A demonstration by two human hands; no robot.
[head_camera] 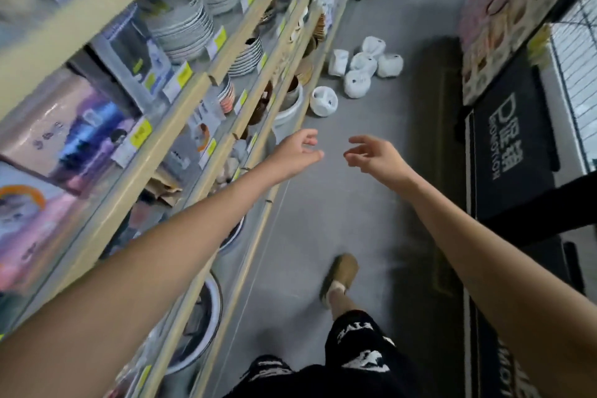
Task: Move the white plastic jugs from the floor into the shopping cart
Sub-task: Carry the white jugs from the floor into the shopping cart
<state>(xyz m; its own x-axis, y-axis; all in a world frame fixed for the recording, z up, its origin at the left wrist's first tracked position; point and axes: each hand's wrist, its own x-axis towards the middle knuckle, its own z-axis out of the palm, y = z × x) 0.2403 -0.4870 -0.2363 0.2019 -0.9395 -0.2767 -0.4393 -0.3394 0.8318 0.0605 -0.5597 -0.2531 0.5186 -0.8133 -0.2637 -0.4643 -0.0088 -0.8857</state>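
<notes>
White plastic jugs [357,83], six or so rounded ones, lie clustered on the grey floor [355,203] along its left edge, at the foot of the pale wooden shelving [206,81]. One sits nearer, apart from the rest. The left hand [298,152] and right hand [371,155] reach forward side by side, fingers loose and spread, holding nothing, well short of the jugs. The jugs look empty, so probably light, thin-walled and smooth. A handle or neck would give the surest hold, though blur hides both.
</notes>
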